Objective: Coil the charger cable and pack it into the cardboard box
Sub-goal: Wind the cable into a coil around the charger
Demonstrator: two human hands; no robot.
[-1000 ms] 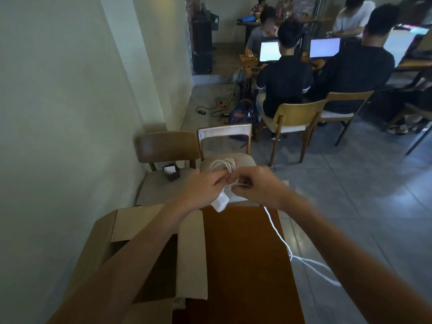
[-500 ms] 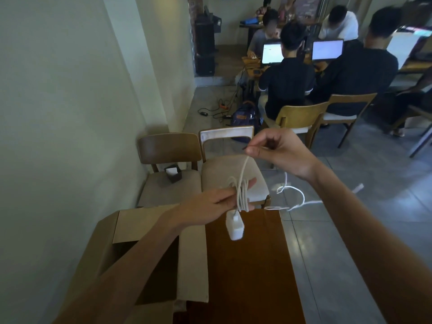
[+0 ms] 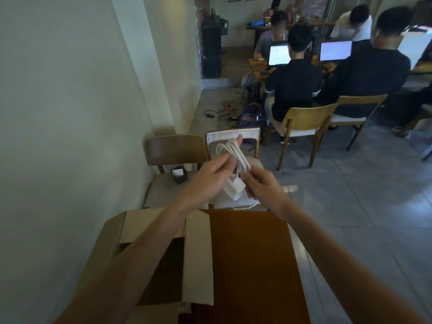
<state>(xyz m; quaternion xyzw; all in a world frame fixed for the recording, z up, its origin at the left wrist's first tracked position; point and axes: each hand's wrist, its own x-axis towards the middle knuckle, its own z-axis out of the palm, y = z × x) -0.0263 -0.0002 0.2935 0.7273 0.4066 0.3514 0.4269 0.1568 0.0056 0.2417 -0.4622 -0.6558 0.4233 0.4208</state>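
Note:
My left hand (image 3: 210,174) holds the white charger cable (image 3: 232,152), wound in several loops around its fingers, above the far end of the table. The white charger brick (image 3: 233,189) hangs below the loops. My right hand (image 3: 261,185) pinches the loose end of the cable just right of the brick; a short tail (image 3: 247,206) droops under it. The open cardboard box (image 3: 198,253) sits on the table's left side, below my left forearm, flaps spread, its inside dark.
The brown wooden table (image 3: 252,265) runs toward me, with a wall on the left. Two chairs (image 3: 175,153) stand beyond the table; one carries a small dark holder (image 3: 178,174). Several people sit at laptops at the back. Tiled floor lies to the right.
My right hand came down from its raised position to the brick, taking up the slack. The long trailing cable over the floor is gone, wound into the coil. The left hand rose and tilted.

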